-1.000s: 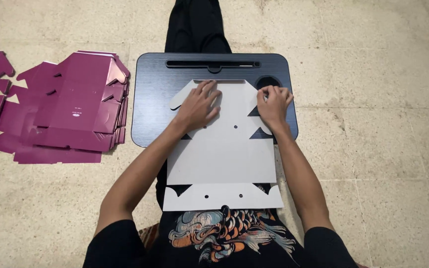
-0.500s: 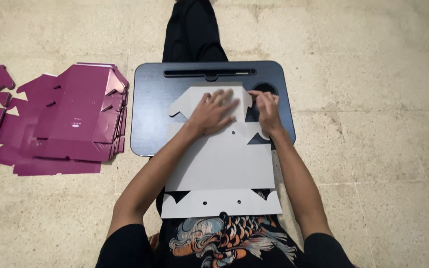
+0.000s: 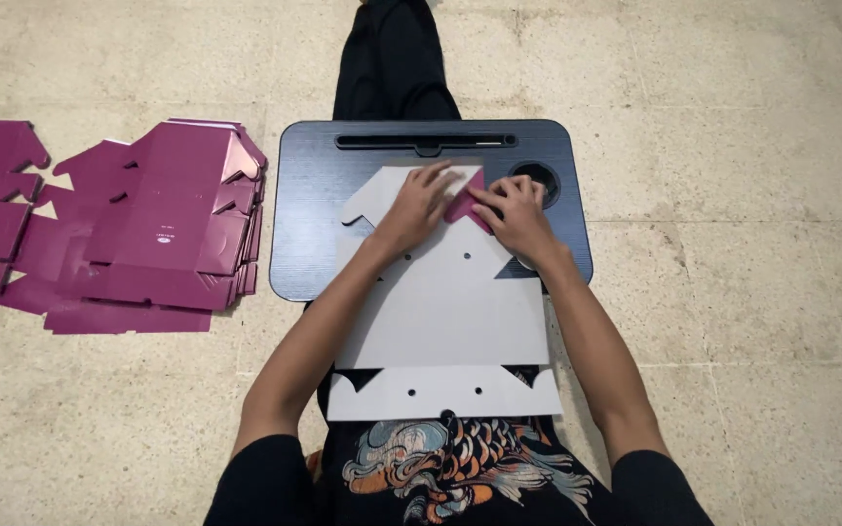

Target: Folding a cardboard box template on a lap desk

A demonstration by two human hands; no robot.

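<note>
Box blank lies white side up at frame centre on the lap desk; left hand pressed flat, right hand pinching the folded magenta flap: crease along the score, blank pinned.

Black tee w/ multicolour graphic, black trousers, bare forearms.

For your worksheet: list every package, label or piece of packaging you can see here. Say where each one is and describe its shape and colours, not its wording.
Flat box blank: on the black lap desk and the person's lap; pale grey side up, die-cut tabs, small holes.
Folded flap: far right corner of the blank, under both hands; magenta triangle.
Stack of flat box blanks: floor, left of the desk; magenta, notched edges.
Small pale label: middle of the top magenta blank.
</note>
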